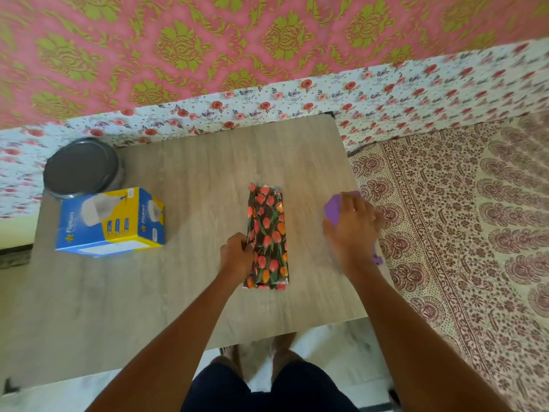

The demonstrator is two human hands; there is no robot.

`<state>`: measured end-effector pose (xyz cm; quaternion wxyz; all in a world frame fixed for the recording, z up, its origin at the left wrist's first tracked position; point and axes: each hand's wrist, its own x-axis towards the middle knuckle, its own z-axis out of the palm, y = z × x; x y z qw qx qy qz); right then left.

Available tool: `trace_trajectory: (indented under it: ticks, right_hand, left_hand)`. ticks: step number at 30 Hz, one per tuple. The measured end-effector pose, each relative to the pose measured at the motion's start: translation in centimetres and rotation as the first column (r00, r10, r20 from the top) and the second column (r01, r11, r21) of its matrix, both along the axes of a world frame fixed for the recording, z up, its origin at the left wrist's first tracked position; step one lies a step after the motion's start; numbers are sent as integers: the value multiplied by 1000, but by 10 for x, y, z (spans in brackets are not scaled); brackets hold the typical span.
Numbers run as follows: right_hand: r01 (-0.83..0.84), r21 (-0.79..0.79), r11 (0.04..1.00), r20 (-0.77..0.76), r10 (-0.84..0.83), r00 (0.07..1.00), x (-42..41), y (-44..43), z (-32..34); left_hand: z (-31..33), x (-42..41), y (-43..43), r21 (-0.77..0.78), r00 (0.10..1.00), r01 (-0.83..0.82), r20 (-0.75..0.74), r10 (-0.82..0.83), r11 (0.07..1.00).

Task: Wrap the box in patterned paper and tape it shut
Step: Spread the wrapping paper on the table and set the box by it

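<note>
Two grips worked: our left grip (pixel 237 254) pinched the folded patterned paper (pixel 267 233) mid-surface (pixel 193 162), our right grip (pixel 352 224) curled round a purple dispenser (pixel 332 208) (near the edge, so we feared knocking it off), the box (pixel 111 223) well apart leftward.

Folded tulip paper in the middle of the table, box off to the left

Looking down at a wood-grain table (pixel 193 162): the patterned paper (pixel 269 233), black with red and orange tulips, lies as a long folded strip running near to far. The left hand (pixel 237 257) pinches its left edge near the near end. The right hand (pixel 352 230) is curled over a purple object (pixel 334 208) at the table's right edge, kinda blurry so can't tell what it is. The blue and yellow box (pixel 113 224) sits well apart on the left, with a dark round lidded container (pixel 81 168) just beyond it. A printed bedsheet (pixel 460 218) fills the right side, and floral cloth (pixel 386 96) and pink-green fabric (pixel 208 40) hang at the far side.
</note>
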<state>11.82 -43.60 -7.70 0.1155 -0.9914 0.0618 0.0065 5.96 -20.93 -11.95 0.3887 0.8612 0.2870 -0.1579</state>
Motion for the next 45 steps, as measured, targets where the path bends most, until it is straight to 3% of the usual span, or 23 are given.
trace_trajectory:
  ticks: [3,8,11,18,22,25,30,35,40,42,45]
  right_hand:
    - [-74,50,996,71,70,995,-7,39,3]
    - [-185,266,946,-84,214,973,-30,107,-22]
    - [-303,329,894,-86,348,933,-41,141,-48]
    - [-409,220,886,-7,421,907,-47,196,-116]
    - [-469,104,877,126,456,881,-40,203,-147]
    - [-483,51,874,210,464,861,-32,209,-166]
    - [-467,20,884,258,447,857,-35,208,-173]
    - [-546,72,835,299,504,810,-38,208,-176]
    - [-533,39,845,319,495,808,-42,207,-177]
    - [-517,31,856,317,482,817,-44,206,-178]
    - [-520,4,854,295,496,817,-47,204,-174]
  left_hand:
    - [9,-7,24,13,996,-17,90,16,1000]
    - [4,-22,79,14,985,20,169,-22,1000]
    - [-12,-28,109,52,974,77,211,-86,996]
    - [-65,-18,156,162,846,228,455,-278,960]
    - [-97,-10,171,287,721,229,591,-360,930]
    - [-124,-2,181,295,641,211,678,-360,932]
    - [-127,0,184,257,597,191,736,-320,947]
    - [-133,1,181,256,562,133,776,-285,958]
    - [-130,-10,178,482,491,-42,773,-402,875]
    - [-127,-21,172,559,580,-79,699,-418,825]
    - [-120,-43,161,575,780,21,502,-373,818]
